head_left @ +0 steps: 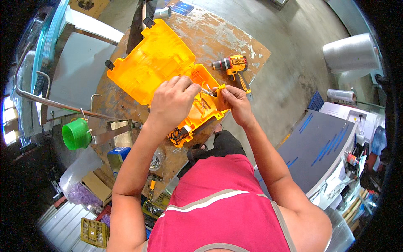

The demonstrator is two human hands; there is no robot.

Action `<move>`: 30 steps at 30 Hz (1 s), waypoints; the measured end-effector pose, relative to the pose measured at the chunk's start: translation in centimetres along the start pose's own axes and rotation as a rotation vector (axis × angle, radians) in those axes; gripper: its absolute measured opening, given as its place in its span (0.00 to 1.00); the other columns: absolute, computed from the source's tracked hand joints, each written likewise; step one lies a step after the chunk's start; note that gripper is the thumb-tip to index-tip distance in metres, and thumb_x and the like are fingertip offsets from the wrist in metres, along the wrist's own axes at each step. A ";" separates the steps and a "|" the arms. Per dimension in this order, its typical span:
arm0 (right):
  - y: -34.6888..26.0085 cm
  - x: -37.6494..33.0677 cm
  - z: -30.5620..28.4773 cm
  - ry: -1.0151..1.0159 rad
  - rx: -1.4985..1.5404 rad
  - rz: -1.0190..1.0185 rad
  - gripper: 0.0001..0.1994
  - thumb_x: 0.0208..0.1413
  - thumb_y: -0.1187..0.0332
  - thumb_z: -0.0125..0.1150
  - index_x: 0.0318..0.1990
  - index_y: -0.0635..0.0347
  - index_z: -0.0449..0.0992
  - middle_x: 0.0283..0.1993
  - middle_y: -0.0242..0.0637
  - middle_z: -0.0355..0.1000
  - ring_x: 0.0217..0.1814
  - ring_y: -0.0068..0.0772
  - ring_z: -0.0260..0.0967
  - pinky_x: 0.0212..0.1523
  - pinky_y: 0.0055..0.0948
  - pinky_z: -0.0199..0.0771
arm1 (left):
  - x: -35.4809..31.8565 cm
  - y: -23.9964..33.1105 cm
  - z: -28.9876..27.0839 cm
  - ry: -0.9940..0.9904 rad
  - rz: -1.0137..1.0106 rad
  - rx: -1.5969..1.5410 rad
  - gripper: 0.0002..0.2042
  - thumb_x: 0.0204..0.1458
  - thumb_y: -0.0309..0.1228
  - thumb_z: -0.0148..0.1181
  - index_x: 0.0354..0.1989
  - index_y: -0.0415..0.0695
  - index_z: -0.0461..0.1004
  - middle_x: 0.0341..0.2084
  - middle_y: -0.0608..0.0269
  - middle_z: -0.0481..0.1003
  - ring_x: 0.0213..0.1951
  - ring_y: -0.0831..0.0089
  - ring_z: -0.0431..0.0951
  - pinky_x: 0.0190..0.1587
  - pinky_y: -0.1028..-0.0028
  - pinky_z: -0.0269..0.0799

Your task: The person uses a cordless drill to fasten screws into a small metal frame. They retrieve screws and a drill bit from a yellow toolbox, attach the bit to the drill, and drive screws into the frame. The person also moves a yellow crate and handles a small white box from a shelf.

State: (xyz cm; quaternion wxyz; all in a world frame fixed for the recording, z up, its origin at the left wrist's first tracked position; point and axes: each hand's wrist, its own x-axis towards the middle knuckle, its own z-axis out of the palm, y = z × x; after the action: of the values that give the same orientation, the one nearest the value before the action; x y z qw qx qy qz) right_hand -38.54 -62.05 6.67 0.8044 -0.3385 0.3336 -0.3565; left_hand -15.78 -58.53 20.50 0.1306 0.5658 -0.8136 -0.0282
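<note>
Case (153, 61) glossy plastic; tabletop (203, 35) scuffed wood; vest (222, 178) matt cloth.

Light is bright, glare whitens the far left, the floor (289, 54) shines softly, and edges curve into black.

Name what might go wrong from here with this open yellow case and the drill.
The drill lies with its base by the edge of the table, close to the right hand; a careless move of that arm could knock it off.

The right hand pinches a yellow part at the case's edge; if it slips, the thin pieces inside might scatter.

The case also sits near the table's edge, so a hard tug could tip it.
</note>
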 end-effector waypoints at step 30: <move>-0.4 -1.2 2.5 0.026 -0.059 -0.049 0.11 0.69 0.66 0.60 0.47 0.66 0.82 0.37 0.27 0.79 0.36 0.14 0.72 0.36 0.19 0.72 | 0.0 0.2 2.4 -0.182 -0.375 -0.870 0.09 0.59 0.32 0.66 0.41 0.38 0.83 0.35 0.57 0.84 0.37 0.70 0.83 0.44 0.69 0.77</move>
State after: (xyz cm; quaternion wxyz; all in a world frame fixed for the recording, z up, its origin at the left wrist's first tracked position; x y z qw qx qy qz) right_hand -37.39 -60.55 8.69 0.7805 -0.3655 0.3461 -0.3707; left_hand -16.58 -58.71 18.21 0.2761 0.5908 -0.6185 -0.4384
